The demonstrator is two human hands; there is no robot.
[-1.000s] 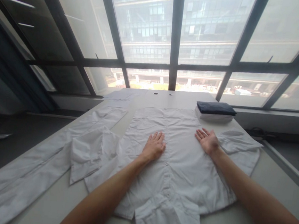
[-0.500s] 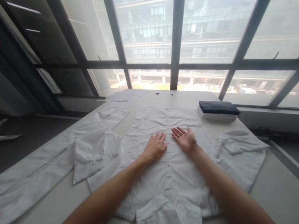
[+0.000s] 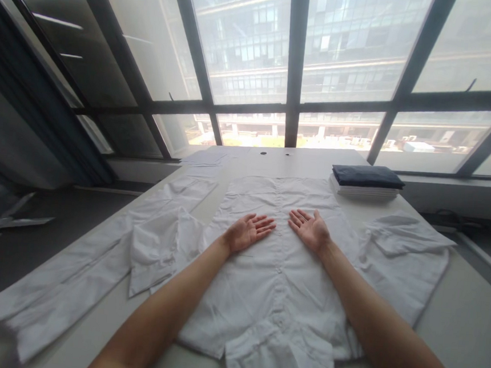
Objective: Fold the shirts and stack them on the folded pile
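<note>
A white button-up shirt [image 3: 279, 290] lies spread on the table, its row of buttons down the middle and its collar toward me. Both sleeves stretch out to the sides in loose creases. My left hand [image 3: 250, 232] rests palm up over the left front of the shirt, fingers extended and holding nothing. Across the button line, my right hand [image 3: 310, 230] is also palm up with its fingers apart and nothing in it. The fingertips of the two hands point toward each other with a small gap between.
At the back right stands a stack of folded white cloth [image 3: 365, 191] with a dark navy folded garment [image 3: 367, 176] on top. White trousers-like cloth [image 3: 69, 283] runs along the table's left side. Paper sheets [image 3: 204, 158] lie at the back left. Large windows rise behind the white table [image 3: 316, 161].
My left hand has turned from palm down to palm up and shifted slightly left. My right hand stays palm up; the view has swung a little to the left.
</note>
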